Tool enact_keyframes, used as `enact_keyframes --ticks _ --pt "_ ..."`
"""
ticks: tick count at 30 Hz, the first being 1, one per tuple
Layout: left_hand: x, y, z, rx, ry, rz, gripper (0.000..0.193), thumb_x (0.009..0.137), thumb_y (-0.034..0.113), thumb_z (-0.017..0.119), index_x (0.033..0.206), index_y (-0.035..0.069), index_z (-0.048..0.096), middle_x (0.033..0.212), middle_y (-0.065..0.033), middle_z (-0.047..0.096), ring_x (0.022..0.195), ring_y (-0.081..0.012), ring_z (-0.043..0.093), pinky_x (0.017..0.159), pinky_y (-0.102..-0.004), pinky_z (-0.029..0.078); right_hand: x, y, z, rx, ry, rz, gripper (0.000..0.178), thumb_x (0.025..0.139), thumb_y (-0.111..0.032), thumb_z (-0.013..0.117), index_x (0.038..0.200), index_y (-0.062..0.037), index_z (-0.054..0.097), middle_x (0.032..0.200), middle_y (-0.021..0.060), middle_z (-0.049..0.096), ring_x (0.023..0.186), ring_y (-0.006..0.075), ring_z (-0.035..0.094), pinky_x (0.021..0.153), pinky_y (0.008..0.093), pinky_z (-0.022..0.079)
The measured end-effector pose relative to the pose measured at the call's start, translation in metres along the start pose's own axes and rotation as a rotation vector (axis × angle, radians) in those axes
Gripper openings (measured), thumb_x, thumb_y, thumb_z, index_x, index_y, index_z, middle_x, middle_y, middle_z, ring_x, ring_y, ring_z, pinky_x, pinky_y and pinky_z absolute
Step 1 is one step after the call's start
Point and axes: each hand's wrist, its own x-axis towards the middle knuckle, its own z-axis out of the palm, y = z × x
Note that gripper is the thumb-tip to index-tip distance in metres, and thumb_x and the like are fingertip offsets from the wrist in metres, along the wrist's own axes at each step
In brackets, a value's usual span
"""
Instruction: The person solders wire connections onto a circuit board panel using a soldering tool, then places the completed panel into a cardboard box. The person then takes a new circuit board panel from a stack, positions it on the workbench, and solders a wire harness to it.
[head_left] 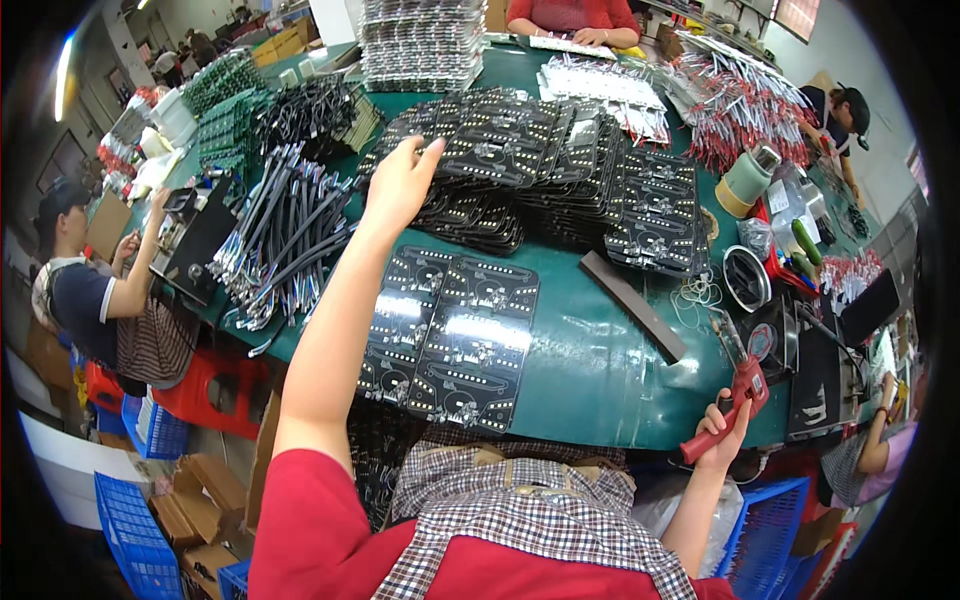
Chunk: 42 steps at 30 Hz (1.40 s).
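My left hand (402, 182) reaches over the left edge of the stacked black circuit boards (505, 150), thumb and fingers apart. Whether its fingertips touch a board is hard to make out. My right hand (722, 437) is wrapped round the handle of a red soldering gun (745, 388), held by the table's near right edge with its metal tip pointing up and away. Flat on the table in front of me lies a panel of black circuit boards (447, 340) with light glaring off it. The bundle of black cables (285, 235) is left of my left forearm.
A dark flat bar (632, 305) lies on the green table (580, 385). Farther right are loose thin wire (697, 295), a round metal-rimmed dish (747, 278) and a green-and-cream canister (745, 185). White boards (610, 90) and red-and-white wires (735, 110) fill the back. Other people work around the table.
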Motion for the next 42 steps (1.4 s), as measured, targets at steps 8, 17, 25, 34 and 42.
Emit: enact_keyframes --ticks 8,17,25,34,42 --pt "0.067 0.013 0.041 0.37 -0.328 -0.073 0.056 0.06 0.042 0.071 0.089 -0.004 0.059 0.094 -0.0186 0.06 0.09 -0.0298 0.058 0.078 -0.0369 0.044 -0.001 -0.001 -0.002 0.061 0.003 0.012 0.038 0.09 -0.031 0.044 0.117 -0.0053 0.037 0.101 0.0088 0.052 0.054 0.0086 0.04 0.045 0.0188 0.038" --pt "0.078 0.013 0.039 -0.668 -0.092 -0.119 0.023 0.071 0.005 0.064 0.089 -0.008 0.058 0.076 -0.0104 0.062 0.063 -0.0148 0.058 0.058 -0.0268 0.047 -0.001 0.0 -0.003 0.083 -0.031 0.027 0.039 0.09 -0.031 0.044 0.118 -0.0056 0.036 0.101 0.0095 0.052 0.055 0.0089 0.04 0.045 0.0193 0.038" --pt "-0.032 0.037 -0.051 -0.763 -0.289 -0.056 0.02 0.078 0.004 0.058 0.097 -0.002 0.054 0.081 -0.0049 0.061 0.07 -0.0086 0.057 0.067 -0.0197 0.043 0.004 -0.001 -0.002 0.098 -0.063 0.041 0.041 0.09 -0.03 0.045 0.121 -0.006 0.032 0.1 0.0093 0.05 0.054 0.0085 0.038 0.046 0.0184 0.037" --pt "-0.014 0.116 0.004 -0.047 -1.601 0.68 0.02 0.069 0.006 0.065 0.088 0.0 0.064 0.081 -0.0105 0.064 0.076 -0.0171 0.06 0.068 -0.028 0.046 0.005 -0.002 -0.003 0.105 -0.075 0.028 0.044 0.089 -0.031 0.046 0.124 -0.0072 0.031 0.1 0.0082 0.049 0.054 0.0078 0.038 0.046 0.0176 0.038" --pt "-0.063 0.168 0.145 0.412 -1.845 0.995 0.018 0.066 0.006 0.064 0.083 0.01 0.068 0.081 -0.0036 0.065 0.078 -0.0152 0.058 0.069 -0.0307 0.043 0.001 -0.002 -0.004 0.129 -0.072 0.037 0.044 0.089 -0.032 0.046 0.124 -0.0077 0.031 0.101 0.0081 0.05 0.055 0.0073 0.039 0.047 0.0176 0.038"
